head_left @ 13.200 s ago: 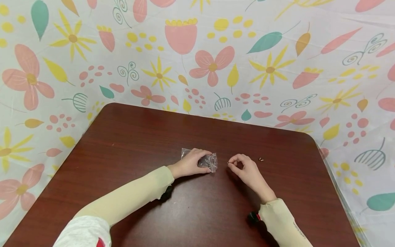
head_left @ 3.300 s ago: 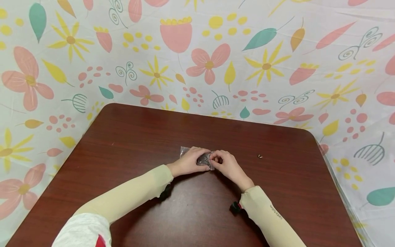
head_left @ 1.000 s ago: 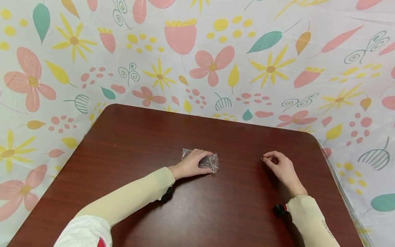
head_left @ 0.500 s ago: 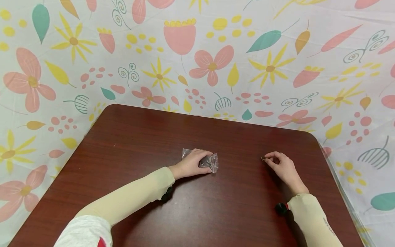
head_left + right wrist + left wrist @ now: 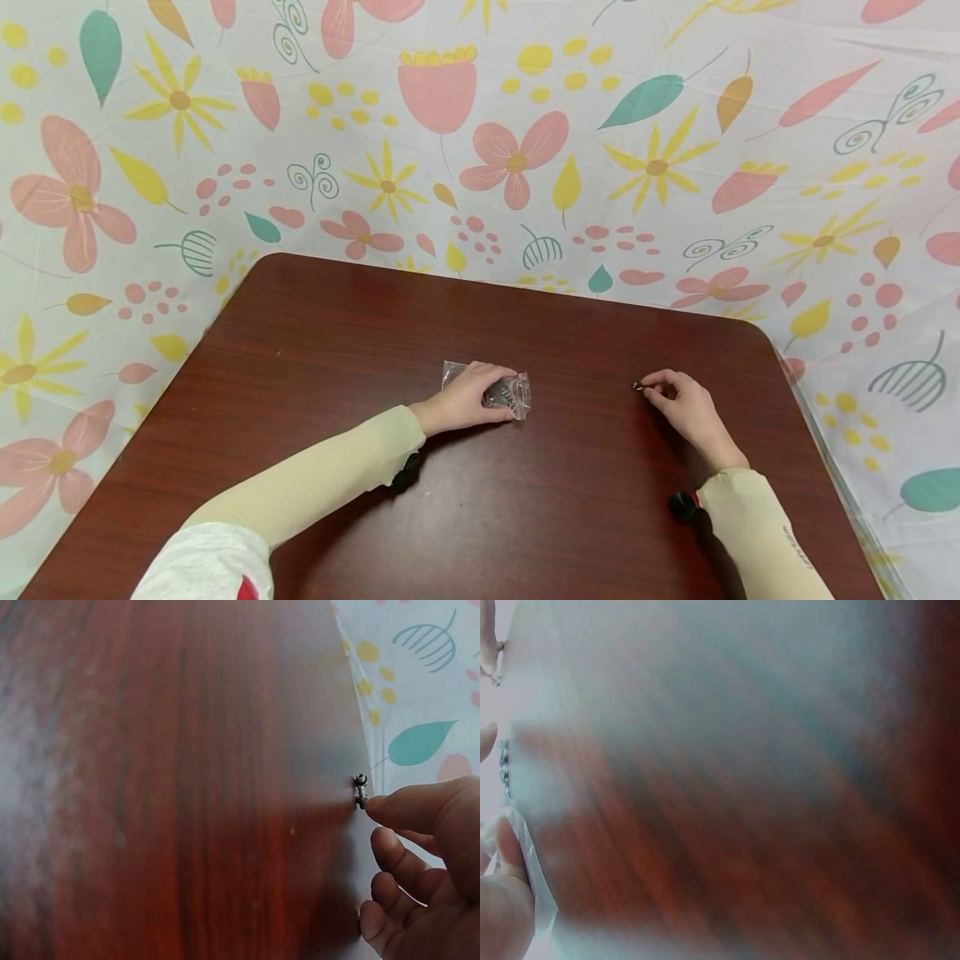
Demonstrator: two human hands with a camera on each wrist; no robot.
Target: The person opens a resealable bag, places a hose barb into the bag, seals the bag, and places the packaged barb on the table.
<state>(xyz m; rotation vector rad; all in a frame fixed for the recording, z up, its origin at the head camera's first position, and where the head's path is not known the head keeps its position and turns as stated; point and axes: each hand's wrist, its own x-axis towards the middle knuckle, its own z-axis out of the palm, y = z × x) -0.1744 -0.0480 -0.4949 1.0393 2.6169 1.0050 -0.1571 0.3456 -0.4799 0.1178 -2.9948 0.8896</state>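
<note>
My left hand [image 5: 471, 398] grips a small clear plastic bag [image 5: 521, 395] on the table, thumb and fingers curved around it. Dark little metal pieces, seemingly screws, show inside the bag. In the left wrist view only part of this hand [image 5: 502, 900] and the bag's edge [image 5: 544, 892] appear at the left. Over to the right, thumb and forefinger of my right hand [image 5: 688, 410] pinch at a few tiny metal screws [image 5: 637, 386] on the table. The right wrist view shows the thumb touching the screws [image 5: 361, 789]; the forefinger's tip is hidden there.
A dark reddish-brown wooden table [image 5: 360, 333] with rounded corners lies beneath both hands. Behind it and along its sides hangs a white cloth [image 5: 315, 225] printed with flowers and leaves.
Since about three seconds ago, my right hand has moved from the bag's mouth rightward to the loose screws. Over the last second it has shifted only slightly. The left hand keeps holding the bag.
</note>
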